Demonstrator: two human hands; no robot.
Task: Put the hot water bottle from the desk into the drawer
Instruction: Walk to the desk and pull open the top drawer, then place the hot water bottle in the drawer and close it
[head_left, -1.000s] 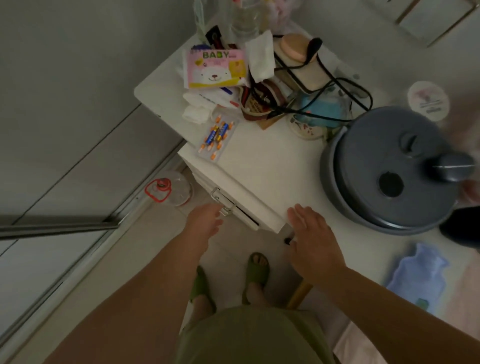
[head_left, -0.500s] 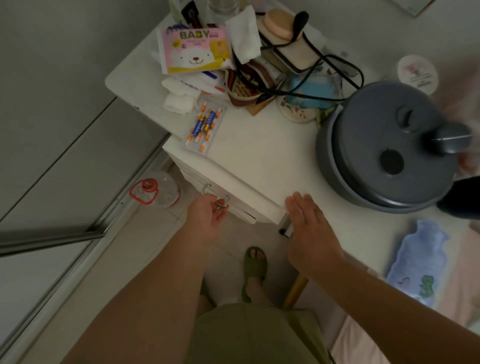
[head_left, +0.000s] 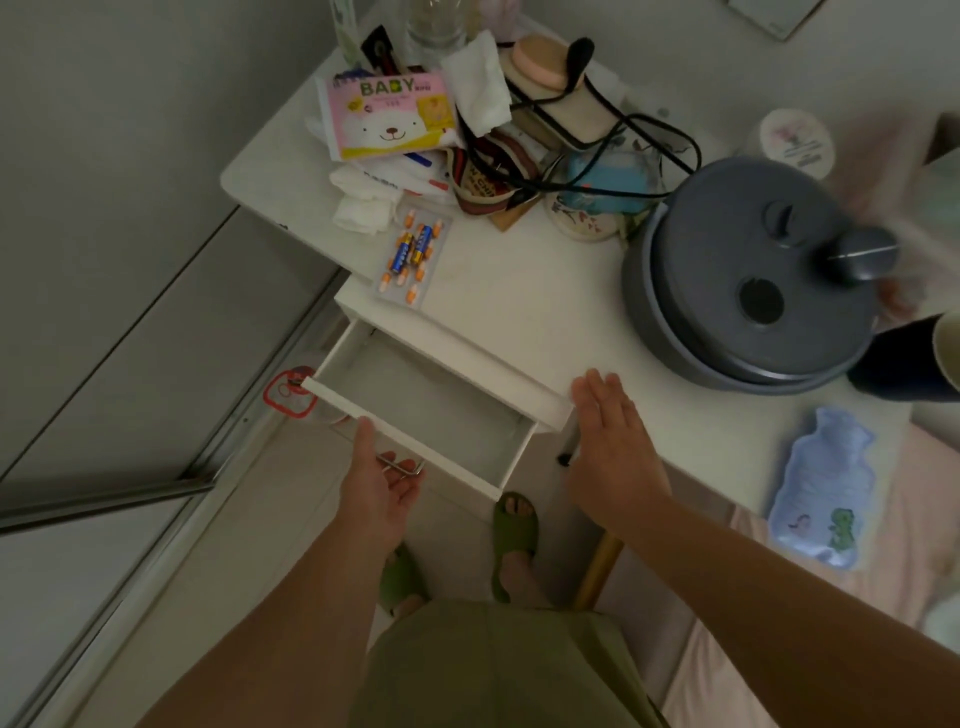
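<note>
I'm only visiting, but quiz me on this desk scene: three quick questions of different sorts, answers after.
1. True or false: the white desk drawer is pulled open.
2. Which hand grips the drawer's metal handle? A left hand; B right hand.
3. Fill in: the pale blue hot water bottle lies on the ___ side of the white desk.

Key: 1 true; 2 A; 3 right.

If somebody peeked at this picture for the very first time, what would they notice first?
Probably the open drawer in the middle, white and empty, with the left hand on its metal handle. Next, the big grey pot on the right of the desk. Then the blue hot water bottle at the desk's near right edge, beyond the flat right hand.
</note>
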